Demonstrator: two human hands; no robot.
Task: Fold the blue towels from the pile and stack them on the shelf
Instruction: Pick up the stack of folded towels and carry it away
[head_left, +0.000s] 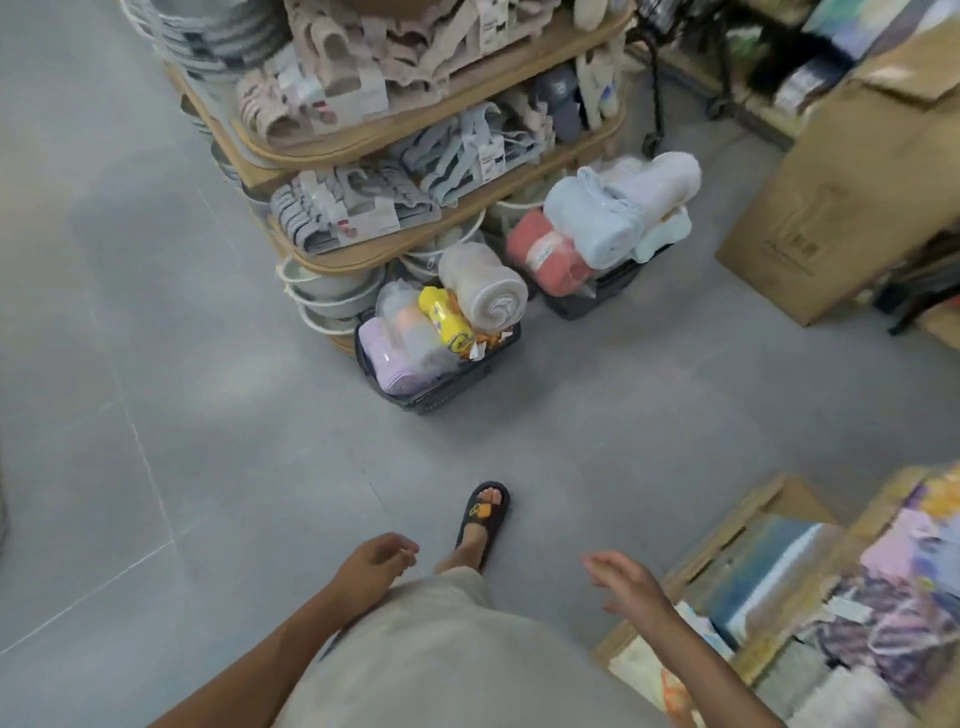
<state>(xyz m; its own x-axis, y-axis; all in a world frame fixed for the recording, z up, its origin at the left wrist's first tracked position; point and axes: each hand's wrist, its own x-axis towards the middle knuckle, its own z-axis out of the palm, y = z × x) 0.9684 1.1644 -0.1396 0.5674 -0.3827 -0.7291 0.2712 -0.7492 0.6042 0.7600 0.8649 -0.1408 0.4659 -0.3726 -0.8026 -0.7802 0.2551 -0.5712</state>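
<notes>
Head view looks down on a shop floor, with the person standing mid-aisle and neither of the 2 hands holding anything. The left hand (376, 558) hangs beside the hip with its fingers loosely curled. The right hand (621, 582) is held out with its fingers spread and relaxed.

The pale blue towels (618, 213) lie heaped on a dark basket (582, 304) on the floor, beside a pink roll (540, 254) and well apart from both hands. A second basket (441, 397) of other rolls stands nearer, against the tiered wooden shelf (395, 143) that carries slippers. A low display (727, 525) of folded textiles sits by the right arm.

By my reading, the task has hardly begun: no blue towel is in hand or spread out for folding, and I see no folded blue stack on any shelf. All the fetching, folding and stacking is left. I cannot tell which shelf is meant.
</notes>
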